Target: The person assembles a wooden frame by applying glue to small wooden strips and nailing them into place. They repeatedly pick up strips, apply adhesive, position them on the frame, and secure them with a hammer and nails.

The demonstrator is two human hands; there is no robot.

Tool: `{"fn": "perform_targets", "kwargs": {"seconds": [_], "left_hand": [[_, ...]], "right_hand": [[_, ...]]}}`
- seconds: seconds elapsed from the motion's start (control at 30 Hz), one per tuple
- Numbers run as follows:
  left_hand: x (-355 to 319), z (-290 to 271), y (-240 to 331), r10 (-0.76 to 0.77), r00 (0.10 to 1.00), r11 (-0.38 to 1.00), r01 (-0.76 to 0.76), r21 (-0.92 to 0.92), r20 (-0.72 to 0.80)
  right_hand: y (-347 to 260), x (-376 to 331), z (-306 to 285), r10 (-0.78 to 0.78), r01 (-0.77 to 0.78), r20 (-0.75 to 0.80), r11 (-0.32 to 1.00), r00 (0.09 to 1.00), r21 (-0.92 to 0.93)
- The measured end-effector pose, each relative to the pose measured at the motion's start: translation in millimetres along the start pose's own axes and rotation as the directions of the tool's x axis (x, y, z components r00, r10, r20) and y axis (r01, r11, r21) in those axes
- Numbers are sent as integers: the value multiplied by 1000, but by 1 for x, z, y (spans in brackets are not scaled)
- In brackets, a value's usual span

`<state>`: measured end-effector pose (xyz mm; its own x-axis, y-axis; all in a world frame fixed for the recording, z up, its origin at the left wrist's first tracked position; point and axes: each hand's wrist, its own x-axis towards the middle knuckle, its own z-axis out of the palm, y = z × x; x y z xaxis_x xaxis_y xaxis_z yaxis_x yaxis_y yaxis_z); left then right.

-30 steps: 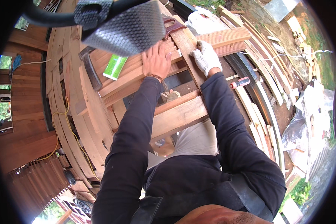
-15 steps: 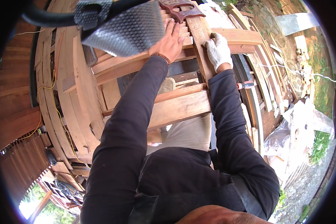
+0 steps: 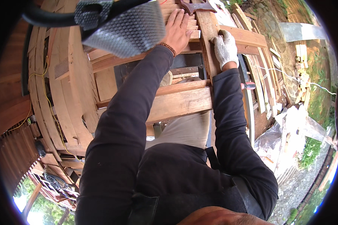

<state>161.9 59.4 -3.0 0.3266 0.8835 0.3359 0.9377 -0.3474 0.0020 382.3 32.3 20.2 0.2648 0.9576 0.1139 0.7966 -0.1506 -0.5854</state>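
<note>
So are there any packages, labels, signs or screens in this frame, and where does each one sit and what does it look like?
No labels, signs or screens in view.
Plastic sheeting: crumpled, clear-whitish, on the ground at lower right beside the timber frame; whether it is packaging cannot be told.
Left hand: bare, flat on the stacked boards.
Right hand: in a white glove, on the upright plank.

Left hand (image 3: 178,32) flat on stacked slats (image 3: 184,17), left of upright post (image 3: 208,41); right hand (image 3: 225,47) right of it.
</note>
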Motion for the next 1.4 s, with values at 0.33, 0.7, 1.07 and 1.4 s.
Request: {"fn": "perform_targets", "kwargs": {"seconds": [0.33,0.7,1.07,1.4], "left_hand": [[1,5,-4,17,997,979,-33,-199,-80],[1,5,-4,24,998,984,-32,-175,-51],[-15,2,-23,222,971,942,-238,-236,-90],[-11,-3,-18,189,969,906,-235,-352,-161]], "right_hand": [[3,2,0,32,-31,24,999,999,-35],[-2,6,-2,23,-22,24,999,999,-36],[2,2,1,14,-14,7,1000,1000,-4],[8,6,0,43,-43,-6,999,999,27]]}}
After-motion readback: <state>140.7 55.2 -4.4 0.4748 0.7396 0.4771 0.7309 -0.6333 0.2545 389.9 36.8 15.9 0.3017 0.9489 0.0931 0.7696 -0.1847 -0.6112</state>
